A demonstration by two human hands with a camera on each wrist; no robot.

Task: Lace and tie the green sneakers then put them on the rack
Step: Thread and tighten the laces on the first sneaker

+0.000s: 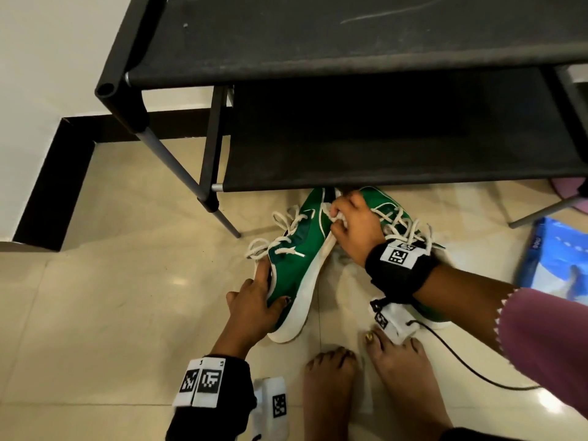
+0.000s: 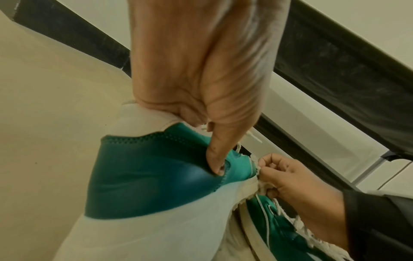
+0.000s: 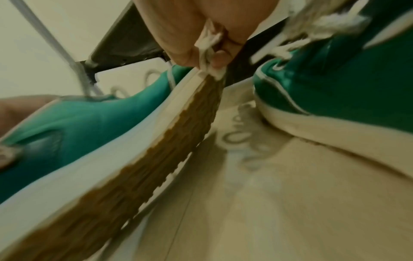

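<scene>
Rack: black, two fabric shelves on grey legs; its right end runs out of the head view, and the lower shelf's back is lost in shadow.
Floor: glossy cream tile; a blue item lies at the right edge, cut off and unreadable.
Left sneaker: green with a white sole, tilted up off the floor in front of the rack, heel toward the person. Its brown tread shows in the right wrist view, blurred. Its toe sits under the lower shelf's front edge.
Right sneaker: green, on the floor just beside the first; mostly hidden behind the right forearm and wrist strap, toe under the shelf edge.
Laces: white, threaded through the left sneaker's eyelets; whether they are knotted cannot be told. The right sneaker's laces lie in a loose tangle.
Left hand: grasps the left sneaker's heel, thumb pressed on the green side, fingers round the far side out of sight.
Right hand: fingers curled, pinching something white at the front of the left sneaker's sole; too blurred to say whether this is lace or sole edge.
Feet: bare, on the tile near the sneakers.
</scene>
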